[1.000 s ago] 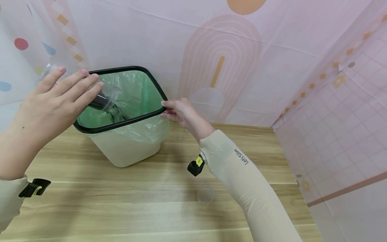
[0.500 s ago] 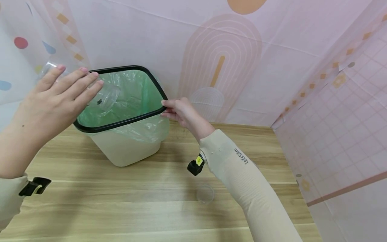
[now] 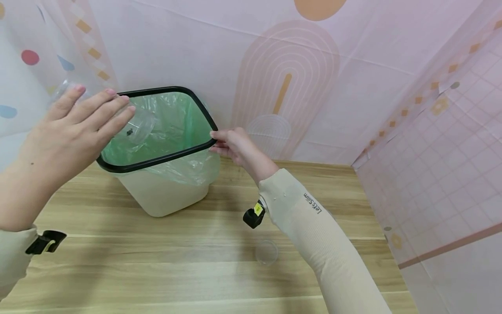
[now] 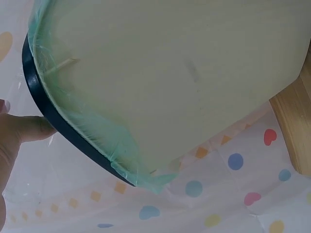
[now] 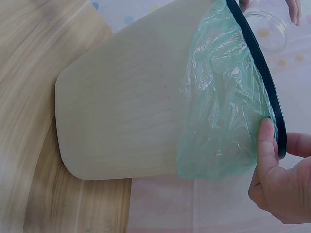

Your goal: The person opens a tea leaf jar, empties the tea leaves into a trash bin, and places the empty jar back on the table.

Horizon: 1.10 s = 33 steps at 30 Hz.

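Nearest, 2 cream ribbed sleeves [image 3: 337, 261] are worn on the forearms, each with 1 small black device [image 3: 254, 216] fixed at the wrist. Below them, a smooth table [image 3: 168, 274] is streaked with pale wood grain, and on it 1 thin, clear, round disc [image 3: 266, 252] is laid flat. Beyond the disc, a tapered, matte cream bin [image 3: 161, 198] with rounded corners is stood on the table. It is lined with thin, crinkled, glossy green plastic film [image 3: 172, 124], folded outward under a smooth black rim [image 3: 164, 158]. The rim's right corner is pinched between thumb and fingers by the right hand [image 3: 239, 146]. At the bin's left side, a clear cylindrical jar [image 3: 144, 126] is gripped by the left hand [image 3: 72, 126], its fingers laid across the top; the jar is tilted, its mouth over the bin, and a few dark specks [image 3: 130, 132] are seen in it. Farthest, a creased pastel cloth [image 3: 188, 48] is printed with arches and diamonds.
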{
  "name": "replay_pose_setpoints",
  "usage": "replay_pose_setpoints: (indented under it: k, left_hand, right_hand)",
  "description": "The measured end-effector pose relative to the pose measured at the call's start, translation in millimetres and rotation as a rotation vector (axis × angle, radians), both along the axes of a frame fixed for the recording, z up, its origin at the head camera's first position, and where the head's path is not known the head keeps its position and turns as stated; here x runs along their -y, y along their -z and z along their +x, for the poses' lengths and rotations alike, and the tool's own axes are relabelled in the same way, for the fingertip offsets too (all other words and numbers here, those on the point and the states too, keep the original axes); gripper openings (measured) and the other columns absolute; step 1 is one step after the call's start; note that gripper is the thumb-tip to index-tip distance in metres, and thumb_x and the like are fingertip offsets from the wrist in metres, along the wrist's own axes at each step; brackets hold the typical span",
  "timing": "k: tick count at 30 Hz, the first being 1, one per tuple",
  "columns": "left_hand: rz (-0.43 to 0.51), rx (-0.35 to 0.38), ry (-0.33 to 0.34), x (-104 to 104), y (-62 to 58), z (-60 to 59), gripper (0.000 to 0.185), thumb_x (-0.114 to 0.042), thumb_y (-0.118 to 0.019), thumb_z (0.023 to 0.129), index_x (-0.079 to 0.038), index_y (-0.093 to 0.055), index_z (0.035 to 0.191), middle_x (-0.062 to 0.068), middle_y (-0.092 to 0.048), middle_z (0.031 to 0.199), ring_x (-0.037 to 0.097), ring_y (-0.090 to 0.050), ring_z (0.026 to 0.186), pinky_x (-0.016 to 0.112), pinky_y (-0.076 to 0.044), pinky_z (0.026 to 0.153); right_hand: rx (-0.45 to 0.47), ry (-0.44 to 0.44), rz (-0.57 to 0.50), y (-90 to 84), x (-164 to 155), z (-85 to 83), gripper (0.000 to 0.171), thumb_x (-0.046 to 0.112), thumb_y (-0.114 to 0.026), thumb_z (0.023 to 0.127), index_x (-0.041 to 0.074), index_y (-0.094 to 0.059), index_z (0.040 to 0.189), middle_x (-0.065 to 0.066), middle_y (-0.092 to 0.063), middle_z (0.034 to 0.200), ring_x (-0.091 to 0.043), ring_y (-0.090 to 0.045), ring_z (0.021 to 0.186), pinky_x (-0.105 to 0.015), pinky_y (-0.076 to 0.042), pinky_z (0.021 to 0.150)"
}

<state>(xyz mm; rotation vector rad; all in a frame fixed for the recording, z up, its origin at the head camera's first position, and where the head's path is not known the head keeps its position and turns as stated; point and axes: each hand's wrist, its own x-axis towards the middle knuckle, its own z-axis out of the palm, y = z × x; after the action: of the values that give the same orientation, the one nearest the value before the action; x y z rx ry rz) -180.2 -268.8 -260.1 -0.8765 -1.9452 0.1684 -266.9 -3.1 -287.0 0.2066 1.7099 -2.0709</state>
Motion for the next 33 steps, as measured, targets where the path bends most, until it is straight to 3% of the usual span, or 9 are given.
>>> replay_pose_setpoints:
  k: [5, 8, 14, 21, 27, 33]
  left_hand:
    - [0.009, -0.019, -0.003, -1.1, 0.6, -0.7, 0.042, 0.002, -0.034, 0.096, -0.009, -0.046, 0.134, 0.010, -0.053, 0.130, 0.026, -0.046, 0.122, 0.046, -0.030, 0.107]
    - [-0.002, 0.005, 0.003, -1.9, -0.2, -0.5, 0.048, 0.006, -0.033, 0.094, -0.010, -0.043, 0.138, 0.010, -0.051, 0.132, 0.028, -0.044, 0.123, 0.046, -0.027, 0.108]
    - [-0.036, -0.025, -0.019, -4.1, -0.3, -0.7, 0.055, 0.013, -0.038, 0.089, -0.011, -0.043, 0.138, 0.005, -0.049, 0.135, 0.024, -0.044, 0.125, 0.042, -0.026, 0.109]
    - [-0.078, -0.023, -0.015, -6.5, -0.9, -1.5, 0.059, 0.017, -0.038, 0.086, -0.010, -0.042, 0.138, 0.006, -0.047, 0.136, 0.022, -0.042, 0.126, 0.041, -0.024, 0.111]
    - [-0.103, -0.049, -0.021, -6.8, -0.1, -5.5, 0.065, 0.019, -0.041, 0.082, -0.012, -0.041, 0.139, 0.003, -0.042, 0.141, 0.018, -0.037, 0.131, 0.039, -0.022, 0.111]
    - [-0.097, -0.106, 0.009, -6.9, 3.1, -10.2, 0.062, 0.019, -0.044, 0.081, -0.012, -0.045, 0.135, 0.002, -0.043, 0.139, 0.013, -0.035, 0.132, 0.037, -0.023, 0.111]
  right_hand:
    - [0.002, 0.001, 0.000, -0.4, -0.1, 0.1, 0.009, -0.002, -0.060, 0.087, -0.002, -0.052, 0.082, -0.008, -0.047, 0.068, -0.015, -0.052, 0.057, -0.037, -0.049, 0.091]
    - [0.002, 0.001, -0.002, -0.3, -0.1, 0.0, 0.010, -0.002, -0.060, 0.087, -0.002, -0.052, 0.081, -0.008, -0.047, 0.068, -0.015, -0.052, 0.057, -0.037, -0.049, 0.091]
    - [0.000, 0.002, -0.003, 0.2, -0.1, 0.3, 0.009, -0.002, -0.060, 0.087, -0.002, -0.052, 0.081, -0.008, -0.047, 0.067, -0.015, -0.052, 0.057, -0.036, -0.050, 0.090]
    - [-0.007, -0.015, 0.004, -0.3, -1.4, 0.6, 0.009, -0.001, -0.060, 0.088, -0.002, -0.053, 0.081, -0.008, -0.048, 0.068, -0.015, -0.052, 0.058, -0.026, -0.056, 0.071]
    - [-0.010, -0.029, 0.012, -1.8, -1.7, 1.6, 0.009, -0.001, -0.059, 0.088, -0.002, -0.053, 0.082, -0.008, -0.048, 0.069, -0.015, -0.052, 0.059, -0.035, -0.049, 0.091]
    - [-0.005, -0.031, 0.009, -2.3, -1.2, 1.6, 0.009, -0.001, -0.059, 0.088, -0.002, -0.052, 0.083, -0.008, -0.048, 0.068, -0.015, -0.053, 0.058, -0.037, -0.048, 0.093]
